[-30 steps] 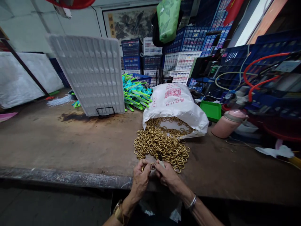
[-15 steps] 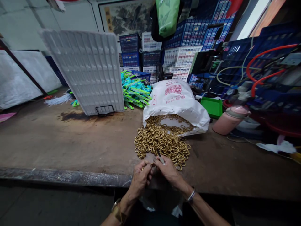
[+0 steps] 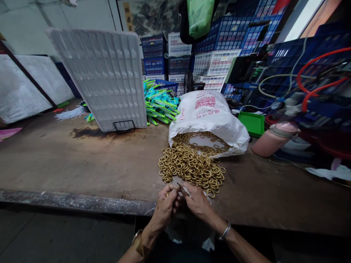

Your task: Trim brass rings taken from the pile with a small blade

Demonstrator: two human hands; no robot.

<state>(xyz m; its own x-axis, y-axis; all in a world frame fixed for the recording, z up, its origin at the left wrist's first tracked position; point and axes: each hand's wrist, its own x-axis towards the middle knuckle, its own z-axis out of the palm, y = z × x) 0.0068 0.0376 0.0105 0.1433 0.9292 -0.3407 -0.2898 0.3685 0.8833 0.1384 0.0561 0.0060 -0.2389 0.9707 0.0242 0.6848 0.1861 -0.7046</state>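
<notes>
A heap of brass rings (image 3: pixel 192 168) spills from a white sack (image 3: pixel 210 117) lying on its side on the worn wooden bench (image 3: pixel 82 160). Just in front of the heap, at the bench's near edge, my two hands meet. My left hand (image 3: pixel 165 207) is closed, pinching a brass ring between its fingertips. My right hand (image 3: pixel 197 202) is closed round a small thin metal tool (image 3: pixel 185 189) whose tip points at that ring. I wear a watch on the left wrist and a bangle on the right.
A white moulded tray (image 3: pixel 101 78) leans upright on a wire stand at the back. Green and blue packets (image 3: pixel 159 104) lie behind it. A green box (image 3: pixel 252 124), a pink flask (image 3: pixel 274 140), hoses and stacked crates crowd the right and rear.
Both hands stay together at the bench edge with small finger shifts on the ring and tool. The camera has drifted slightly, moving the scene a little right.
</notes>
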